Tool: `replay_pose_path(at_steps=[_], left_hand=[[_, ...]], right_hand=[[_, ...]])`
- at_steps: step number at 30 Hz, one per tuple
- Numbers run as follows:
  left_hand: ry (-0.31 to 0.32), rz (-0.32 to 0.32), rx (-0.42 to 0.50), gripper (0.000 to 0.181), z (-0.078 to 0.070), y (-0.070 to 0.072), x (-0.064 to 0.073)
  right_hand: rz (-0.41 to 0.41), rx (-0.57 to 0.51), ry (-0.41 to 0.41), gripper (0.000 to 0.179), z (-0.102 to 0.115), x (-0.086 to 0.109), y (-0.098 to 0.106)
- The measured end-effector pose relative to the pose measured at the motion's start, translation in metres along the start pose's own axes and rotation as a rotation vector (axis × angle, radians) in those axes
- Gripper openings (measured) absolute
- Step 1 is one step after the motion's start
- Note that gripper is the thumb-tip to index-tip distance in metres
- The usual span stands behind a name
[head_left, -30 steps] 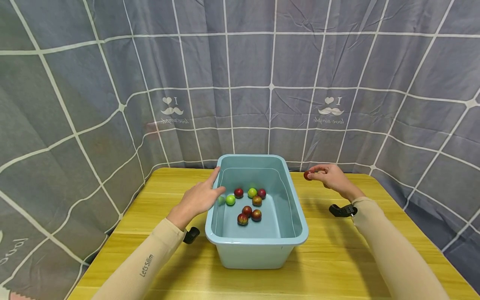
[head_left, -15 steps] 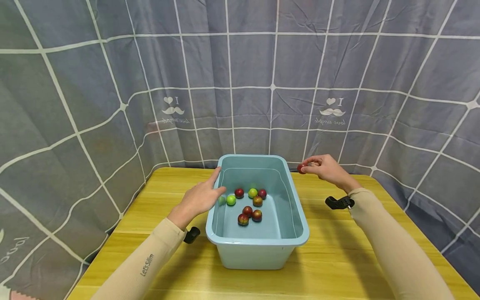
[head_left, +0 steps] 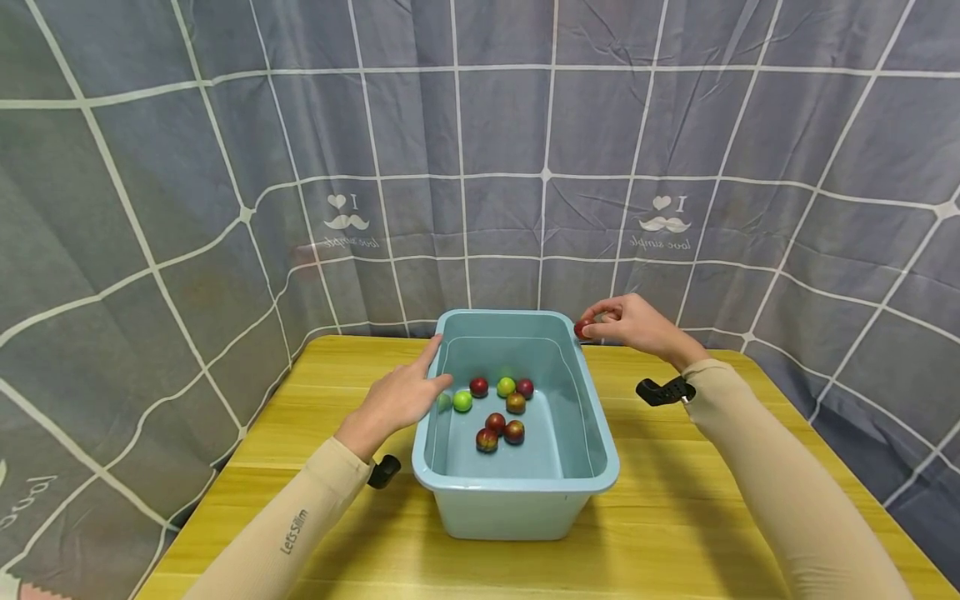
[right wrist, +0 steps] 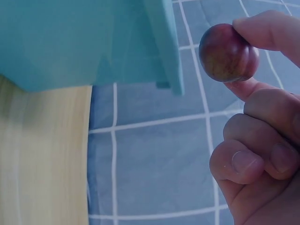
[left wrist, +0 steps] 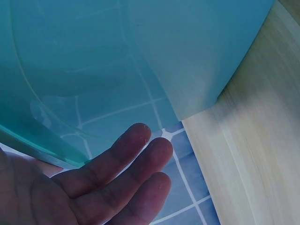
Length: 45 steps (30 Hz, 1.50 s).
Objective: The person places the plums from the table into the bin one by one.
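In the head view a light blue plastic tub (head_left: 498, 484) stands on the table, with several red-brown plums (head_left: 487, 440) and two green fruits (head_left: 462, 401) on its floor. My right hand (head_left: 637, 323) pinches a dark red plum (right wrist: 227, 54) between thumb and index finger, beside the tub's far right rim. The other fingers of that hand are curled in the right wrist view. My left hand (head_left: 397, 398) rests on the tub's left rim. Its fingers (left wrist: 136, 171) lie nearly straight along the outer wall in the left wrist view, holding nothing.
The tub sits on a yellow wooden table (head_left: 337, 375). A grey curtain (head_left: 495, 125) with white grid lines hangs behind the table and along both sides. Black straps (head_left: 664, 392) are on both wrists.
My right hand has moved left and slightly up with the plum, from over the table's right side to the tub's rim. The left hand and the fruits in the tub have stayed in place.
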<state>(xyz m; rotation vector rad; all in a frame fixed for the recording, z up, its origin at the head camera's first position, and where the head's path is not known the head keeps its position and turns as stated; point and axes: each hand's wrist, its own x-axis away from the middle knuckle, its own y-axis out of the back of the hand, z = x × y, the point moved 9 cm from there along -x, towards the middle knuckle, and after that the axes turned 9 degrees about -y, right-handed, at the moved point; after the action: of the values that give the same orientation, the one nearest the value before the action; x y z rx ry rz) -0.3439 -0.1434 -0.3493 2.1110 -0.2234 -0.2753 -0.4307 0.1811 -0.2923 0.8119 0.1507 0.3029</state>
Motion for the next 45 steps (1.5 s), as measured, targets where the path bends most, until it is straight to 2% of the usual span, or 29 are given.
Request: replay_pose_path(at_steps=[9,18,31,40,45], left_hand=[[0.004,0.0,-0.003,0.077,0.001,-0.001,0.0],[0.003,0.005,-0.003,0.076,0.0,-0.001,0.001],[0.0,-0.002,-0.015,0.077,-0.001,0.0,0.001],[0.004,0.001,-0.011,0.076,-0.001,0.0,0.0],[0.006,0.001,-0.006,0.076,0.0,0.0,0.0]], right_hand=[[0.056,0.048,0.051,0.027,0.032,-0.007,-0.01],[0.113,0.079,0.071,0.03,0.059,-0.01,-0.022],[0.246,0.197,0.173,0.014,0.094,-0.023,-0.058],[0.307,0.249,0.134,0.011,0.1,-0.035,-0.08],[0.342,0.29,0.14,0.013,0.105,-0.041,-0.092]])
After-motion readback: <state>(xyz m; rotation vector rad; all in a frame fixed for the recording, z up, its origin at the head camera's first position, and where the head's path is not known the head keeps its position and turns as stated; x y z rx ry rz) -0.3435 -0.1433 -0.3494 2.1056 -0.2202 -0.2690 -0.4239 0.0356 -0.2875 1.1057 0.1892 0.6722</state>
